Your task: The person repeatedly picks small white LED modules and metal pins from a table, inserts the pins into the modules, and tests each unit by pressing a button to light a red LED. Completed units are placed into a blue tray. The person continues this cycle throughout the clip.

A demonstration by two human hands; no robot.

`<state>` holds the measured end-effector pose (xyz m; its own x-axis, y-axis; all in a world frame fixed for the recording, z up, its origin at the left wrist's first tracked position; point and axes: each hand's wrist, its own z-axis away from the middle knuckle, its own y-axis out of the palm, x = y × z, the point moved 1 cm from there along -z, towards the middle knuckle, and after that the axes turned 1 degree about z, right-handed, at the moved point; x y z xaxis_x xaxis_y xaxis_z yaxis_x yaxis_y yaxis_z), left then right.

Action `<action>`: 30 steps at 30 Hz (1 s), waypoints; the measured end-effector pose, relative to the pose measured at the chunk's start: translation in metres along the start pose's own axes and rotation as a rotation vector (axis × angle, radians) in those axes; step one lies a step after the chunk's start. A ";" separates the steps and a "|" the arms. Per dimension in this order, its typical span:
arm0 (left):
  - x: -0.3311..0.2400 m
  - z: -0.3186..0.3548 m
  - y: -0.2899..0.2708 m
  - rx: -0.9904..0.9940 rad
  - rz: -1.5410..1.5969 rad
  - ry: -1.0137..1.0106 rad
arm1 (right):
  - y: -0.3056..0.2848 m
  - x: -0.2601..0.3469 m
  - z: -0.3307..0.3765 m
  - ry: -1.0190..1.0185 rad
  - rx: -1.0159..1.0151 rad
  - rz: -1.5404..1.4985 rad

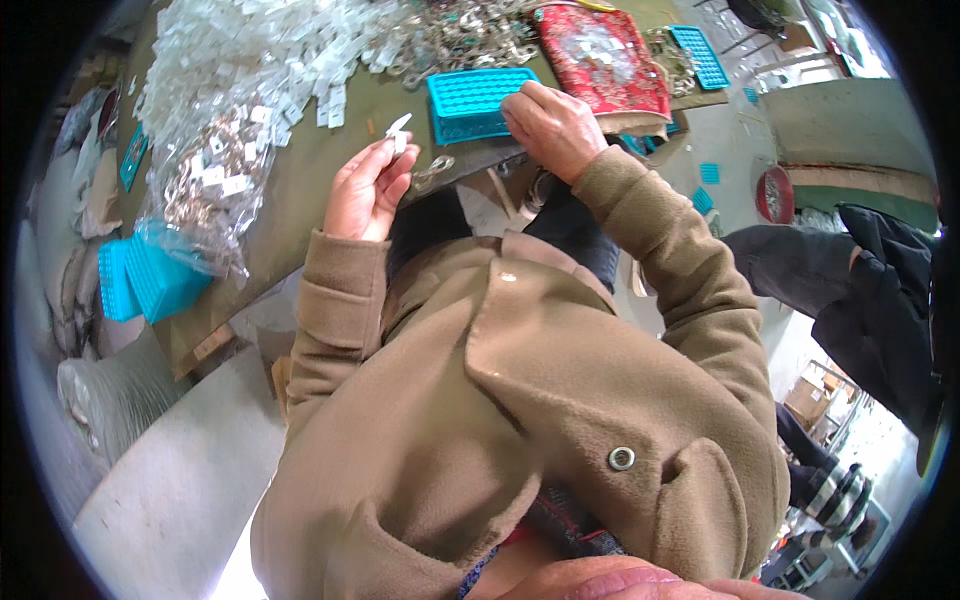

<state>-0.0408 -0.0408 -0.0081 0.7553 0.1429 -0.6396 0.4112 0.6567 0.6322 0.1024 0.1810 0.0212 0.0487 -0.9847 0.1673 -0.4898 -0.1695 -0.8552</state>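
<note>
My left hand [368,190] pinches a small white plastic piece [400,138] between thumb and fingertips, above the near part of the table. A small loop of clear or metallic pieces [433,172] lies on the table beside it. My right hand [556,128] is closed, its fingers curled over the right end of a blue plastic tray [465,125] with rows of pockets. Whatever those fingers hold, if anything, is hidden. Behind the left hand spreads a large heap of translucent white plastic pieces [270,50].
A clear bag [215,185] of white and metallic pieces lies at left, near stacked blue trays [165,280]. Small metallic parts [465,35] are piled at the back. Right of the tray is a red patterned cloth [600,65] bearing clear pieces. Another person's dark-clothed leg [800,265] is at right.
</note>
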 end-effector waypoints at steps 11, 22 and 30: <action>0.011 0.001 0.008 -0.025 0.033 -0.062 | -0.019 -0.050 -0.003 0.623 -0.255 -0.915; 0.015 -0.004 0.019 -0.033 -0.060 -0.094 | -0.047 -0.130 0.046 0.860 -0.627 -1.430; 0.029 -0.012 0.029 0.045 -0.062 -0.164 | -0.114 -0.258 0.082 0.802 -0.250 0.658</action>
<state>-0.0133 -0.0092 -0.0136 0.7996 -0.0220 -0.6002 0.4790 0.6261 0.6152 0.2164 0.4513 0.0352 -0.8328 -0.5502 0.0607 -0.3800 0.4886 -0.7854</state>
